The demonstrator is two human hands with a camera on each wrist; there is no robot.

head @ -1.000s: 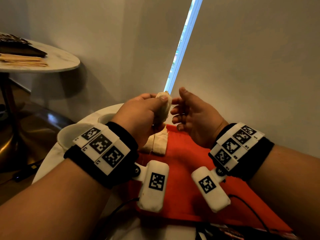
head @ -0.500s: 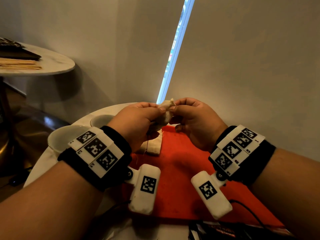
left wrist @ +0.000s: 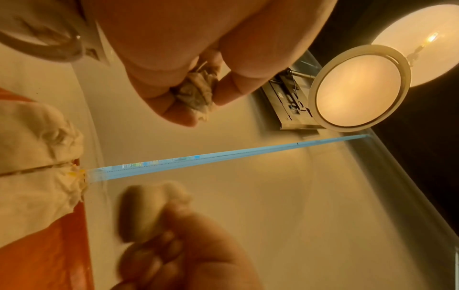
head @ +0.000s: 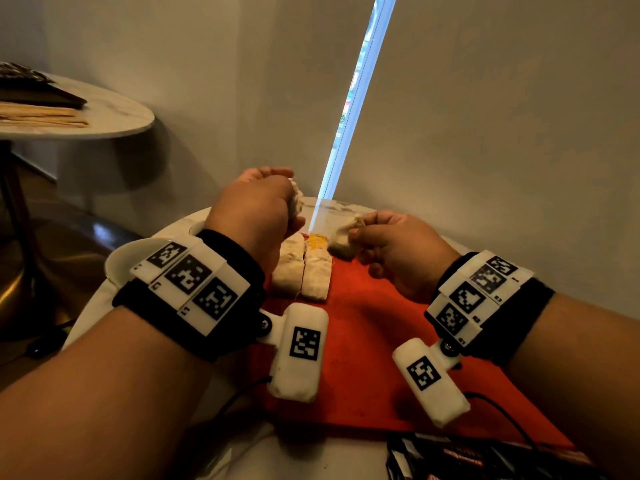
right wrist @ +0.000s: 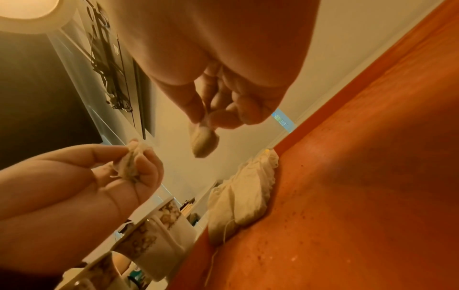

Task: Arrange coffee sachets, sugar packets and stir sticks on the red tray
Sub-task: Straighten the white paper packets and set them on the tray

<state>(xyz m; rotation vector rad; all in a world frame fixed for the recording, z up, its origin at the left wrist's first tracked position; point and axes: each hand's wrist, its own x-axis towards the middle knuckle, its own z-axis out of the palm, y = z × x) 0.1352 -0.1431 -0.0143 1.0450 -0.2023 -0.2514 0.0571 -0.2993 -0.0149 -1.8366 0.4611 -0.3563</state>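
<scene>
Cloth sachets, cream and crumpled, sit in both hands. The left hand is curled round one sachet, pinching it between thumb and fingers above the far left corner of the red tray. The right hand pinches a second sachet by its gathered top, so the pouch hangs just above the tray's far edge. Two more sachets lie side by side, touching, at the tray's far left corner. White cups stand on the round tabletop left of the tray, and dark packets lie at its near edge.
</scene>
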